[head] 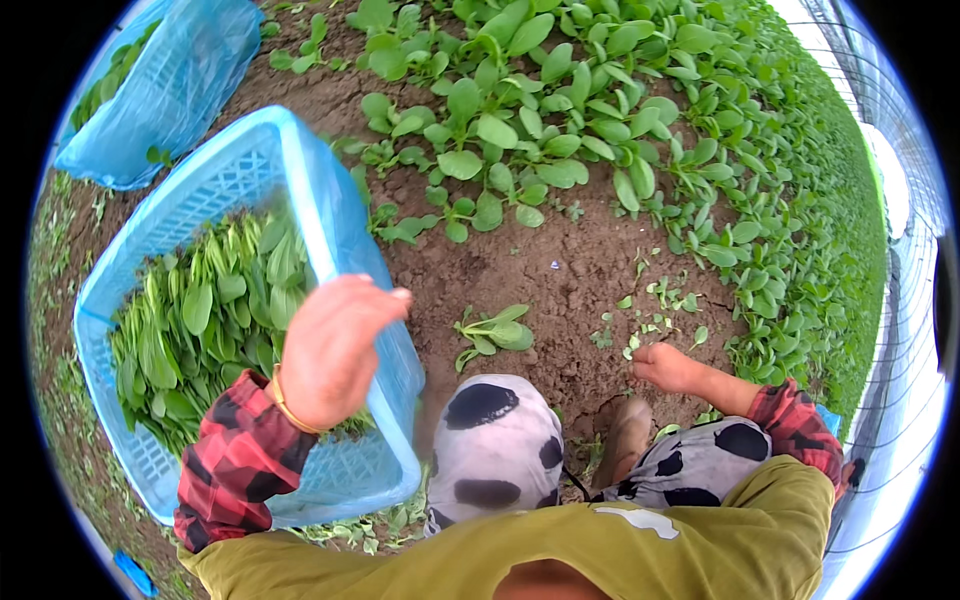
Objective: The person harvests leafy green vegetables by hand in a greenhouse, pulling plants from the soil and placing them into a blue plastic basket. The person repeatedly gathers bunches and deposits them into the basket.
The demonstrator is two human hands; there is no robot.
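My left hand (330,352) is over the right rim of a blue plastic crate (300,187), back of the hand up and slightly blurred. Its fingers curl away, and nothing shows in them. Inside the crate, leafy green plants (202,322) lie stacked in bunches. My right hand (664,367) is low over the soil at the right, fingertips drawn together beside pale leaf scraps (649,326). Whether it holds a scrap is hidden. On the soil between my hands lies a small loose leafy green plant (495,332).
A dense bed of growing leafy greens (750,150) spreads ahead and right. A blue plastic-wrapped crate (172,90) with greens stands at upper left. My knees in spotted trousers (495,450) are close to the near crate. Translucent sheeting (907,300) borders the right side.
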